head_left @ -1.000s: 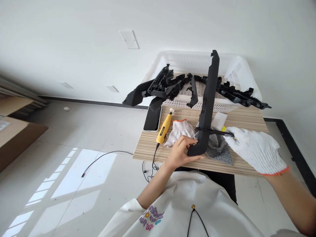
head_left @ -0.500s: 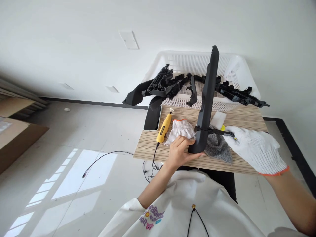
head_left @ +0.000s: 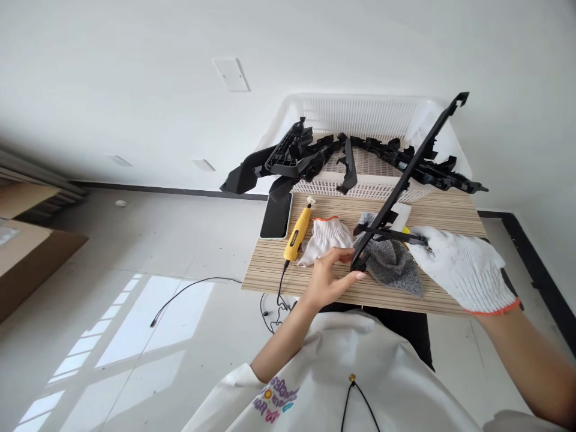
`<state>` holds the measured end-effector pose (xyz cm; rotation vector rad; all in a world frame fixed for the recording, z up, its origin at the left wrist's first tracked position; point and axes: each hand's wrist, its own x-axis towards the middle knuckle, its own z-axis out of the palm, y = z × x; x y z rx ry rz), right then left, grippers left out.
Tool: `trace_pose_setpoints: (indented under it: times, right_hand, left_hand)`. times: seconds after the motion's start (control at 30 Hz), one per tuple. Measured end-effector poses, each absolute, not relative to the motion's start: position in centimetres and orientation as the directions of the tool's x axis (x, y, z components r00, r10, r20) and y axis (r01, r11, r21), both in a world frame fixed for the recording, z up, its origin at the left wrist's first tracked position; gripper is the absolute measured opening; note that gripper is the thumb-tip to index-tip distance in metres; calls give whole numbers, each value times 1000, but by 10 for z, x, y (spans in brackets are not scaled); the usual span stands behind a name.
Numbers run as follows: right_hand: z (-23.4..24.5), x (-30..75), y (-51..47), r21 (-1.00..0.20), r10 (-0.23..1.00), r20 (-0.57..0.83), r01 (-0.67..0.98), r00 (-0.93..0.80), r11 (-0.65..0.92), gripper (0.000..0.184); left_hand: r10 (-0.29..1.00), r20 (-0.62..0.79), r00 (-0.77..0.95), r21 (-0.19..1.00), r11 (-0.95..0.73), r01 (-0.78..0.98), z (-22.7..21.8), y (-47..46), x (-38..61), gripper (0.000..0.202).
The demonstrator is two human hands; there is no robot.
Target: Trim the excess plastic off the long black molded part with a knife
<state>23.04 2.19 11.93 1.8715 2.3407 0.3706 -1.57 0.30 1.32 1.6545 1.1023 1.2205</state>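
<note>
My bare left hand (head_left: 330, 277) is closed on the lower end of a long black plastic trim piece (head_left: 407, 171), which leans up and to the right with its narrow edge toward me. A thin black bar (head_left: 396, 234) crosses near its lower end; I cannot tell whether the two are one part. In a white knitted glove, my right hand (head_left: 461, 264) grips the bar's right end. Beneath the trim piece lies a crumpled grey cloth (head_left: 393, 264). A second white glove (head_left: 327, 240) rests beside my left hand.
On the wood-grain table (head_left: 265, 270) are a yellow corded rotary tool (head_left: 297, 235), a phone (head_left: 275, 217) and a white block (head_left: 401, 216). Behind them, a white plastic basket (head_left: 360, 108) carries several black plastic parts (head_left: 288, 157). Cables hang left of the table.
The trim piece has turned from its broad face to its narrow edge, and its top has swung to the right. Both hands keep their holds.
</note>
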Motion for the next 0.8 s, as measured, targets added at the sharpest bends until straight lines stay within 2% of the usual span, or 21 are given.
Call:
trace_pose_setpoints:
  times: [0.1,0.2,0.33,0.53,0.7,0.8]
  right_hand:
    - [115,229,23,252,973,58,946,-225,204,48]
    - [109,228,23,261,968,74,941,-242,215,49]
    - [102,223,23,305,963,93,928,-254,215,49]
    - [103,218,28,292,969,42,930,-245,223,59]
    - [102,216,32,287,975,23,936,-220,205,60]
    - [100,213,35,262,978,-55,943,-199,206,57]
  left_hand:
    - [956,208,208,978,-208,-21,10,-1,-14,48]
    - [960,168,225,972,-122,-203,6,-5,-12,52]
    - [953,117,279,943,-19,-331,7,-7,-9,57]
    - [935,49,352,941,75,-329,16,-4,-1,62]
    - [906,63,419,942,85,-326,19,1,3,56]
    - [903,53,427,955,79,-286,18,4,4,55]
